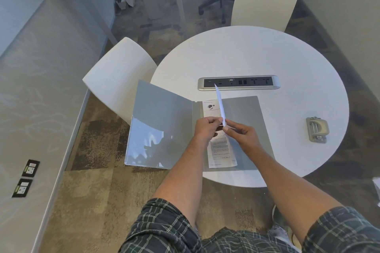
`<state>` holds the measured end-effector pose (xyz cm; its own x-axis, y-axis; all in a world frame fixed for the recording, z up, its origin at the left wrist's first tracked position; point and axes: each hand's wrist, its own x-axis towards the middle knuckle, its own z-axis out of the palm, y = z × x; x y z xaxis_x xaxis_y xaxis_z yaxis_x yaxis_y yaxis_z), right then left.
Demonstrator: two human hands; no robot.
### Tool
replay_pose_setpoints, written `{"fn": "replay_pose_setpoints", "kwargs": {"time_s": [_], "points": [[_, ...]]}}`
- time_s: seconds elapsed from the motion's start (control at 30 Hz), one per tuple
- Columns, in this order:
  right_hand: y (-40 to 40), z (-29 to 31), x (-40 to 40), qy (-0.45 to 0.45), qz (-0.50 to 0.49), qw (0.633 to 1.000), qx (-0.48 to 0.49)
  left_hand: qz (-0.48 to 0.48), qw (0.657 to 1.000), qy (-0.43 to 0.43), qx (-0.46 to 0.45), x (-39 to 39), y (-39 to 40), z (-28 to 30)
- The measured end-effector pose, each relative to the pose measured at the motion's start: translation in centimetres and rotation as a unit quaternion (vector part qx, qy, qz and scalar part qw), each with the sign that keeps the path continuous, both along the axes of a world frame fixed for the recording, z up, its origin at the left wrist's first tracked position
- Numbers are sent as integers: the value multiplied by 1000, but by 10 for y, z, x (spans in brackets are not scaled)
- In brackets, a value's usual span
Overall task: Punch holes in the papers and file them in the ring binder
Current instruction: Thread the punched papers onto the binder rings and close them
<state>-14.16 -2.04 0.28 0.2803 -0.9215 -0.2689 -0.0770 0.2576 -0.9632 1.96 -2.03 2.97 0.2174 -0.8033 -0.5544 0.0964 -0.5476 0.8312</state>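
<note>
We see a sheet of paper (220,103) held nearly edge-on above the open ring binder (242,129), so it shows as a thin white strip rising toward the power strip (238,82). Both hands meet at its lower end: the left hand (206,128) has its fingers curled and pinches the sheet from the left, and the right hand (240,132) pinches it from the right between thumb and forefinger. Under the hands a printed page (221,150) lies flat on the binder's right half. The binder's front cover (156,121) is flung open and hangs past the edge of the round white surface (257,55). The hole punch (316,129) sits well apart to the right. Two white chairs (121,68) stand beside the surface.
</note>
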Motion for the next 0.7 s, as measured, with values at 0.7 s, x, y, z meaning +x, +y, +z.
{"fn": "replay_pose_setpoints", "kwargs": {"time_s": [0.7], "points": [[-6,-3,-10,70,-87,993,30,-9,984,-177,-2,14,-2,10]]}}
